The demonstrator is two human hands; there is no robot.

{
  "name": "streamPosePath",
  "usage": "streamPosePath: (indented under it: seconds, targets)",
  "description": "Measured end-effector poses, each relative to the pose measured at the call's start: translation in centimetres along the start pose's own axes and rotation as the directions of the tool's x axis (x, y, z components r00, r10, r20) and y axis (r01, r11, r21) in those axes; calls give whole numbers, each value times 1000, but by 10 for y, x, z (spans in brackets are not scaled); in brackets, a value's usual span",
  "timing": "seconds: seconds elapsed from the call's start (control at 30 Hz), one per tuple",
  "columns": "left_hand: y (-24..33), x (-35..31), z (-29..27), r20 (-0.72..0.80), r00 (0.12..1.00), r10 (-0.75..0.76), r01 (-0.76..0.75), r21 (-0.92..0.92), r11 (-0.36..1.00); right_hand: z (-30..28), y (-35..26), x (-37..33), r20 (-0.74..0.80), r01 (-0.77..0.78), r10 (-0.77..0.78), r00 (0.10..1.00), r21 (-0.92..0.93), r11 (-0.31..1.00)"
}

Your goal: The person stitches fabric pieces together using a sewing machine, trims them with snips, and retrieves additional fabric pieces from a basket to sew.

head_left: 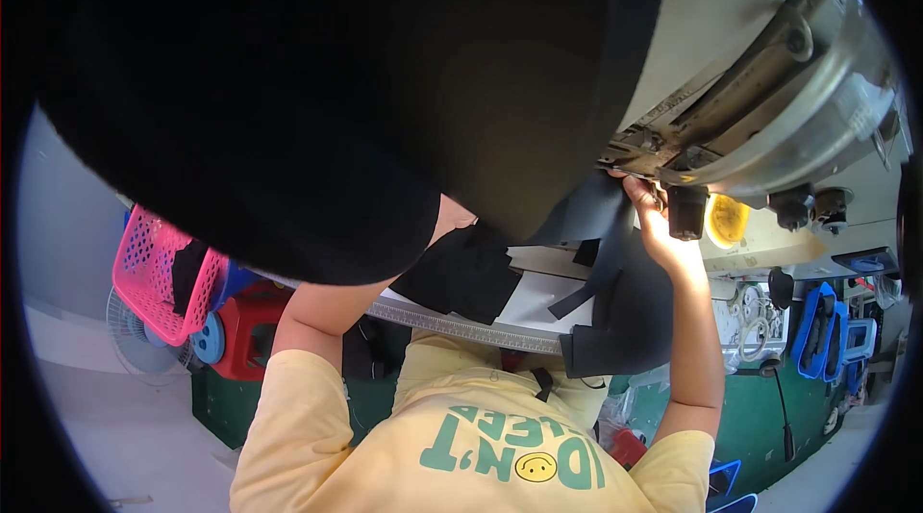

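So the right hand (656, 220) was up at the sewing machine (760, 71), thumb and fingers close together by its working end, right at the dark fabric (630, 311). Couldn't tell how tightly it was pinching, if at all. That fabric draped along the right side of the table, near the forearm. The left hand (453, 221) was mostly hidden behind a big black shape (385, 109), so no clue about its grip. Another black piece (466, 277) lay left of that fabric, a ruler strip (471, 327) ran along the near edge, and a pink basket (197, 306) sat off left.
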State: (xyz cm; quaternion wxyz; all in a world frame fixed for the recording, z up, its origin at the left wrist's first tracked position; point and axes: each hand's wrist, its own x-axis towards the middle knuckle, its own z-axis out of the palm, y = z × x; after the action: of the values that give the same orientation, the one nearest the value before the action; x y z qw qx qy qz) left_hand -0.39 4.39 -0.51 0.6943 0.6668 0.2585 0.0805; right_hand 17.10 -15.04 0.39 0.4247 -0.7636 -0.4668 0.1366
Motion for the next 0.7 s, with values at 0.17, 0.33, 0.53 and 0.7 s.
streamPosePath:
  seconds: [0.17,0.33,0.53,0.7]
  targets:
    - [-6,0,-7,58,997,50,-44,-113,993,2,11,5,56,74,-62,996,-229,971]
    - [-7,2,-7,53,998,28,-24,-76,997,7,15,5,-49,227,-240,970,-192,955]
    - [-7,3,-8,36,999,-1,3,-48,999,14,19,9,-139,230,-251,958,-148,962]
    - [-2,4,-6,44,999,12,-10,-43,999,9,40,11,7,37,-37,999,-151,988]
